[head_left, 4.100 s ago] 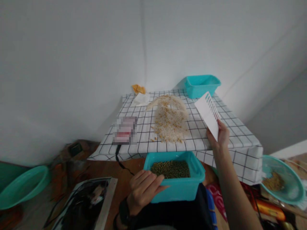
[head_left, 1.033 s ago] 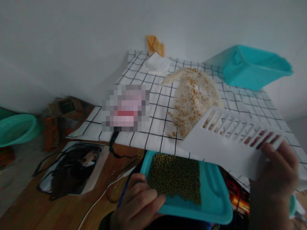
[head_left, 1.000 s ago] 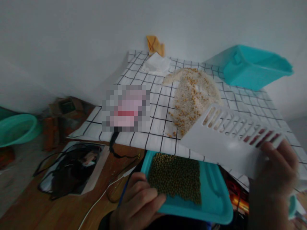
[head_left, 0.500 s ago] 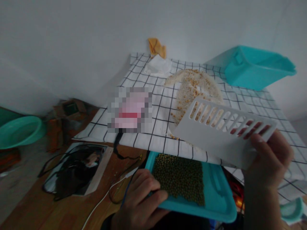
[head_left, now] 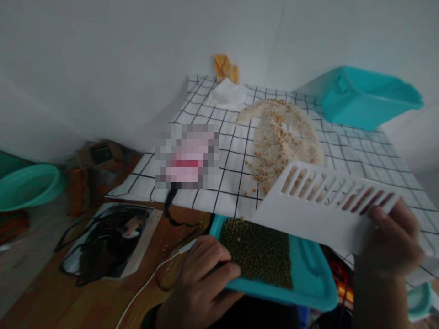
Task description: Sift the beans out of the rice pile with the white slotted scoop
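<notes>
My right hand (head_left: 394, 233) is closed on the right end of a white slotted plastic panel (head_left: 308, 214), held tilted over the table's front edge. My left hand (head_left: 206, 274) grips the left rim of a shallow turquoise tray (head_left: 312, 274), fingers curled over it. Dark green beans (head_left: 257, 256) cover the tray's left part, and a few yellow beans (head_left: 239, 239) lie on them. Behind the panel, pale grains mixed with yellow beans (head_left: 281, 132) are spread on the checked cloth (head_left: 226, 183).
A turquoise bin (head_left: 366, 105) stands at the back right. White paper or cloth (head_left: 228, 95) and a yellow cloth (head_left: 226, 68) lie at the back. A blurred pink item (head_left: 188, 157) is on the left. Black cords and a box (head_left: 109, 242) occupy the wooden surface, near a green basin (head_left: 30, 187).
My right hand has drawn the panel toward me and slightly right, past the cloth's front edge. Some yellow beans now show on the green beans. My left hand stays on the tray.
</notes>
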Tool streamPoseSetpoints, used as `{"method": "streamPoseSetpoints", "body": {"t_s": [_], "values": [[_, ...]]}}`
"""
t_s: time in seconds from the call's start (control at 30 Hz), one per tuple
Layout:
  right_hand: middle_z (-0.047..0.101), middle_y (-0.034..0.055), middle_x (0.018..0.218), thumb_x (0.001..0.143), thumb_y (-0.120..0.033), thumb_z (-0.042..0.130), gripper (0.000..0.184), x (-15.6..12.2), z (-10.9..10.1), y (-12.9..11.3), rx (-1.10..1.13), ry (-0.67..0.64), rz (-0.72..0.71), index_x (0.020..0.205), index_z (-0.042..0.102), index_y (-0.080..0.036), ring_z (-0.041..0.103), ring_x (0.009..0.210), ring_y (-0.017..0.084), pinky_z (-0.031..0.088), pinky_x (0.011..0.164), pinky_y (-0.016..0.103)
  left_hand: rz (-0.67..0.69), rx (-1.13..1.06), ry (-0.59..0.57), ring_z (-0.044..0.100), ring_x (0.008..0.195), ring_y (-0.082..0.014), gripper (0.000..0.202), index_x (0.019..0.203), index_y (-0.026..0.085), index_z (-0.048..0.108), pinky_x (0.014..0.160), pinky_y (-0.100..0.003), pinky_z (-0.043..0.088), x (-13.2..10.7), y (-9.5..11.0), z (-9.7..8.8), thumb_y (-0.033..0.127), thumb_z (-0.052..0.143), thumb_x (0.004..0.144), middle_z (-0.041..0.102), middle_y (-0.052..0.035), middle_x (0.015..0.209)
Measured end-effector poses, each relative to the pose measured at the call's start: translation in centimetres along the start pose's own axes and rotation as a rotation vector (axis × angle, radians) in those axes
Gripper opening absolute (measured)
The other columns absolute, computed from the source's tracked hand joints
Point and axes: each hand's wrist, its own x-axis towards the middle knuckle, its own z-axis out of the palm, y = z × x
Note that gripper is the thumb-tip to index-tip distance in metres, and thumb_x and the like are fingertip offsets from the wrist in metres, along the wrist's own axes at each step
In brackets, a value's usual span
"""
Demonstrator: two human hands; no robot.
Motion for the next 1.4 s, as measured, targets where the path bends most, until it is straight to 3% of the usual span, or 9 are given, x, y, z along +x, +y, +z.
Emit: {"method": "streamPoseSetpoints", "body": {"t_s": [0.23, 0.33, 0.57, 0.9, 1.17, 1.4], "values": [[0.056, 0.0014, 0.074, 0.074, -0.017, 0.064, 0.009, 0.4, 1.7, 0.2, 0.062, 0.092, -0.109, 0.066, 0.065, -0.022, 0.061, 0.085, 0.023, 0.049, 0.079, 0.039, 0.007, 0.003, -0.014, 0.053, 0.072, -0.0150, 0.038, 0.074, 0.020, 0.061, 0.070, -0.027, 0.046, 0.9, 0.2, -0.5, 0.038, 0.048, 0.104, 0.057, 0.0000, 0.069], [0.054, 0.0013, 0.074, 0.075, -0.017, 0.064, 0.010, 0.1, 2.3, -0.1, 0.043, 0.095, -0.131, 0.067, 0.064, -0.022, 0.060, 0.085, 0.022, 0.049, 0.083, 0.041, 0.006, -0.001, -0.009, 0.053, 0.073, -0.0151, 0.039, 0.074, 0.020, 0.060, 0.069, -0.027, 0.045, 0.7, 0.1, -0.3, 0.039, 0.047, 0.105, 0.057, -0.0001, 0.070], [0.058, 0.0015, 0.071, 0.070, -0.021, 0.070, 0.005, 0.1, 2.6, 0.2, 0.077, 0.073, -0.122, 0.066, 0.068, -0.020, 0.061, 0.076, 0.021, 0.051, 0.072, 0.040, 0.010, -0.013, -0.001, 0.052, 0.073, -0.0152, 0.034, 0.075, 0.020, 0.059, 0.070, -0.028, 0.045, 0.4, -0.2, -0.1, 0.036, 0.049, 0.104, 0.055, 0.0002, 0.071], [0.060, -0.0002, 0.063, 0.063, -0.020, 0.067, 0.003, 0.3, 1.1, 0.2, 0.010, 0.058, -0.078, 0.059, 0.066, -0.020, 0.056, 0.061, 0.017, 0.044, 0.061, 0.034, 0.020, 0.006, -0.019, 0.052, 0.073, -0.0149, 0.036, 0.074, 0.020, 0.059, 0.072, -0.027, 0.044, 0.7, 0.0, -0.2, 0.037, 0.047, 0.105, 0.056, 0.0007, 0.070], [0.060, 0.0004, 0.065, 0.067, -0.019, 0.068, 0.007, 1.1, 2.8, 0.8, 0.103, 0.011, -0.159, 0.061, 0.065, -0.020, 0.060, 0.066, 0.020, 0.049, 0.065, 0.037, 0.014, 0.005, -0.035, 0.051, 0.075, -0.0148, 0.038, 0.075, 0.020, 0.059, 0.074, -0.026, 0.043, 0.8, 0.1, -0.4, 0.039, 0.045, 0.105, 0.055, 0.0004, 0.070], [0.059, 0.0002, 0.065, 0.067, -0.019, 0.070, 0.008, 1.1, 2.5, 0.8, 0.088, 0.004, -0.138, 0.061, 0.065, -0.019, 0.061, 0.065, 0.019, 0.048, 0.066, 0.037, 0.023, 0.006, -0.021, 0.051, 0.075, -0.0147, 0.038, 0.075, 0.020, 0.059, 0.074, -0.026, 0.043, 0.7, 0.0, -0.3, 0.039, 0.045, 0.105, 0.054, 0.0005, 0.070]]}}
